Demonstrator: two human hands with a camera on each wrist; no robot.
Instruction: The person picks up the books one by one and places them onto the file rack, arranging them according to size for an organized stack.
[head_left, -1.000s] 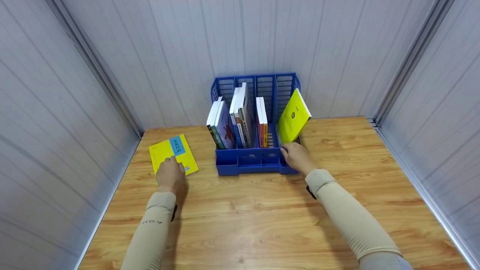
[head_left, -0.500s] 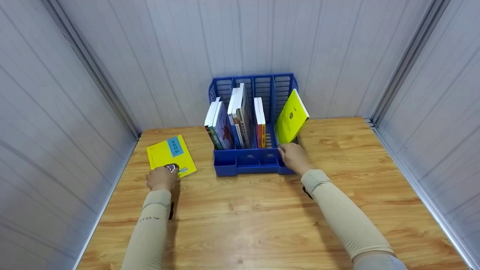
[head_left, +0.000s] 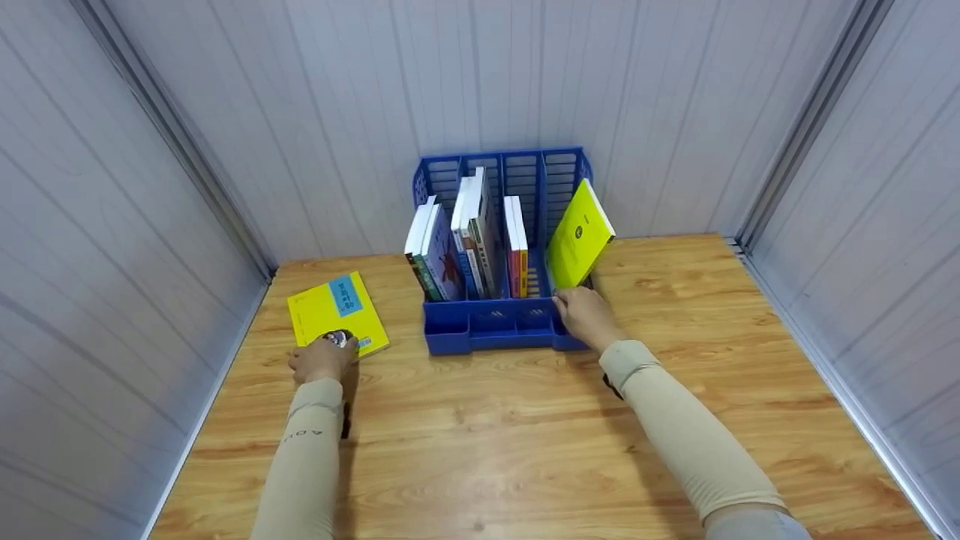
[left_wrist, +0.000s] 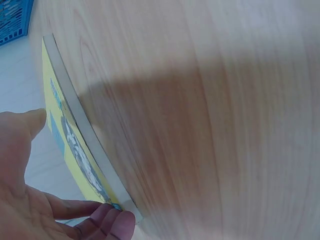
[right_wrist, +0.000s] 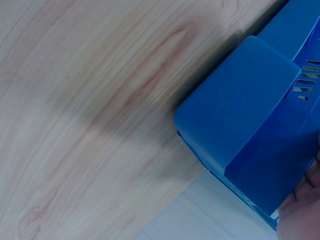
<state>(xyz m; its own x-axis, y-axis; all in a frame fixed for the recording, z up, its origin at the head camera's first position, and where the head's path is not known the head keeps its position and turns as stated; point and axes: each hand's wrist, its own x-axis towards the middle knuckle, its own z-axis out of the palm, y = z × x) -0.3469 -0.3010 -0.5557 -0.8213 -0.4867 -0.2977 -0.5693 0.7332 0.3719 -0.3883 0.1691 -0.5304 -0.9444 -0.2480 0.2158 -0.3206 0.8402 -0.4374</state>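
At the left of the head view, a yellow book [head_left: 360, 311] with a blue title block and a dark picture lies flat on the table. My left hand [head_left: 324, 360] is at its near edge; the left wrist view shows fingertips [left_wrist: 122, 225] bent at the book's corner and the thumb over the cover. A blue book rack [head_left: 491, 315] stands at the back centre. With my right hand [head_left: 589, 315] I grip its front right part, fingers mostly hidden in the right wrist view. A yellow-green book [head_left: 576, 244] leans rightward in the rack's rightmost compartment, above that hand.
Several books stand in the other compartments: a pair [head_left: 431, 259] at left, a taller group [head_left: 474, 236], and two thin ones [head_left: 515, 244]. The pale panel wall [head_left: 495, 75] rises behind the rack. The wooden table [head_left: 480, 435] spreads toward the front.
My left hand has drawn back from over the yellow book to its near edge, uncovering the dark picture. The right hand keeps its place on the rack. The view has shifted slightly.
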